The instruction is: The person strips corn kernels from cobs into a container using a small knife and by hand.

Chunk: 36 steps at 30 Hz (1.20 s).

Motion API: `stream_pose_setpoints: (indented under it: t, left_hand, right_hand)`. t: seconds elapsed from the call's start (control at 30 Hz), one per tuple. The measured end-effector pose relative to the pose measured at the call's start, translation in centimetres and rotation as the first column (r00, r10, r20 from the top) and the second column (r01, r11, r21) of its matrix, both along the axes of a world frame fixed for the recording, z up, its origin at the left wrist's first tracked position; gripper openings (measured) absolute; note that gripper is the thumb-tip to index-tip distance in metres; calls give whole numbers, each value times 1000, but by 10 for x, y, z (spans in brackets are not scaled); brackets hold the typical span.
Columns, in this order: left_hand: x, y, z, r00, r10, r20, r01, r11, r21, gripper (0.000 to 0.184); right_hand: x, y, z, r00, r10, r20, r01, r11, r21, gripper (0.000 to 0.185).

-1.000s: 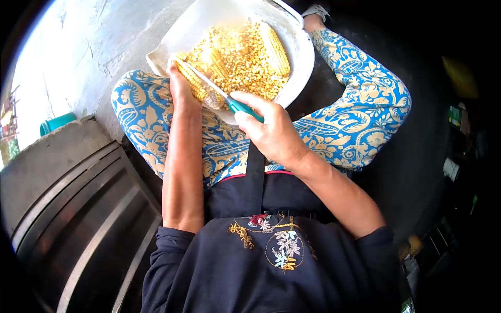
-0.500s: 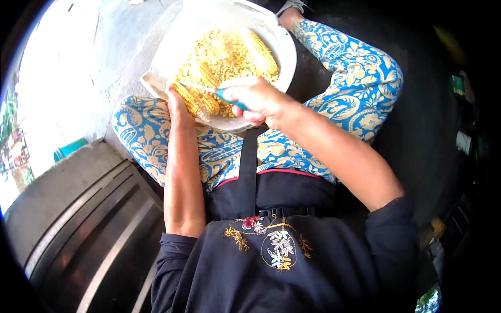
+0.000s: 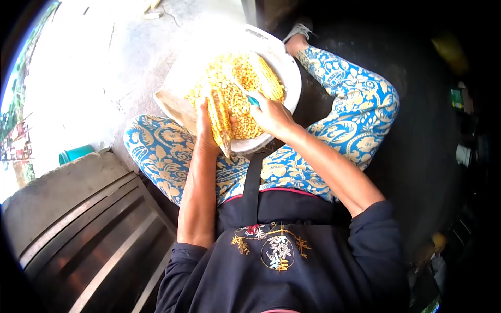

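Observation:
A corn cob [image 3: 219, 117], with kernels gone in rows, is gripped by my left hand [image 3: 205, 127] at the near left of the white basin [image 3: 295, 78]. My right hand [image 3: 271, 116] is closed round a screwdriver-like tool [image 3: 253, 100] with a teal handle. Its thin metal shaft points up and left over the loose corn kernels [image 3: 245, 112], apart from the held cob; the tip is lost in glare. Another corn cob [image 3: 267, 78] lies on the kernels at the right side.
My crossed legs in patterned trousers [image 3: 360, 104] surround the basin's near side. A dark slatted piece with a grey edge [image 3: 78, 180] stands at lower left, a teal container [image 3: 78, 153] behind it. Pale bits [image 3: 153, 15] lie on the concrete floor.
My left hand has turned the cob more upright. The tool has moved off the cob, to the right, with my right hand. The cob lying mid-basin earlier no longer shows there.

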<state>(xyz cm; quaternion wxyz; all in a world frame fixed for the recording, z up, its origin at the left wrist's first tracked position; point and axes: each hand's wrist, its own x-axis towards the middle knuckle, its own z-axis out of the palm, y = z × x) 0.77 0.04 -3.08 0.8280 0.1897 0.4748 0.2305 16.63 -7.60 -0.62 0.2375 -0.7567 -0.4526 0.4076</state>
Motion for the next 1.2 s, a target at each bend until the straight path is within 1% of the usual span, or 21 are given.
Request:
stream_pose_setpoints:
  t: [0.1, 0.13, 0.17, 0.27, 0.33, 0.4, 0.43, 0.5, 0.53, 0.57, 0.63, 0.67, 0.8, 0.83, 0.93, 0.97, 1.03, 1.07, 1.1, 1.17, 1.2]
  left_hand:
    - [6, 2, 14, 993, 87, 85, -90, 996, 29, 59]
    - [3, 8, 17, 979, -24, 204, 22, 1000, 10, 58]
    - [8, 5, 17, 980, 70, 186, -86, 993, 78, 60]
    - [9, 1, 25, 960, 161, 227, -183, 980, 80, 57]
    - [5, 1, 33, 949, 123, 290, -171, 975, 146, 53]
    - [4, 2, 31, 935, 126, 332, -183, 972, 146, 54]
    - [5, 3, 30, 921, 123, 369, -186, 972, 141, 54]
    - [5, 0, 28, 914, 147, 378, -209, 970, 128, 53]
    - [4, 0, 25, 914, 98, 394, -167, 975, 146, 53]
    - [2, 0, 22, 912, 44, 408, -122, 978, 168, 52]
    - [2, -4, 29, 895, -41, 444, -69, 971, 228, 52]
    - [4, -5, 33, 916, -67, 395, -57, 954, 295, 54]
    - [5, -12, 59, 942, -170, 291, 1, 864, 503, 57]
    - [3, -12, 65, 958, -190, 215, 36, 823, 567, 58]
    - [-1, -16, 73, 966, -144, 217, -2, 829, 559, 54]
    - [-1, -14, 72, 972, -129, 197, -6, 825, 565, 54]
    - [0, -12, 69, 984, -57, 166, -62, 773, 631, 50]
    - [0, -13, 69, 990, -33, 139, -63, 771, 634, 49]
    - [0, -13, 70, 994, -13, 105, -57, 770, 635, 48]
    - [3, -11, 65, 993, -10, 117, -63, 795, 604, 49]
    - [5, -9, 62, 983, -7, 186, -95, 840, 534, 50]
  right_hand:
    - [3, -6, -22, 960, 165, 227, -160, 986, -40, 47]
    - [2, -7, -28, 945, 202, 256, -192, 979, -63, 48]
    - [1, -10, -36, 929, 238, 284, -222, 971, -86, 49]
    - [7, -16, -51, 917, 239, 319, -225, 971, -80, 50]
    - [13, -18, -59, 905, 236, 354, -233, 971, -50, 49]
    - [16, -14, -59, 780, 254, 572, -282, 958, -41, 43]
    - [17, -11, -54, 772, 259, 580, -293, 955, -37, 43]
    - [17, -7, -42, 979, 87, 183, -114, 983, 145, 37]
    - [17, -4, -42, 999, 27, 37, -33, 982, 187, 31]
    - [17, -1, -37, 998, 33, 50, -42, 980, 196, 31]
    - [11, 5, 1, 928, -112, -354, 192, 961, 201, 33]
    - [9, 9, 24, 902, -71, -426, 207, 937, 283, 36]
    - [-1, 22, 81, 920, 74, -384, 131, 868, 480, 33]
    - [-3, 25, 86, 924, 81, -374, 123, 862, 491, 33]
    - [-14, 31, 101, 986, 139, -93, -91, 911, 402, 33]
    - [-15, 34, 95, 985, 150, -89, -102, 909, 404, 33]
    - [-20, 47, 88, 848, 202, -490, 37, 900, 435, 30]
    - [-11, 49, 88, 802, 184, -568, -8, 955, 297, 29]
    - [-7, 52, 93, 795, 187, -577, -14, 957, 290, 29]
    - [2, 60, 94, 806, 269, -527, -170, 958, 229, 32]
    - [5, 63, 93, 796, 250, -551, -167, 966, 196, 32]
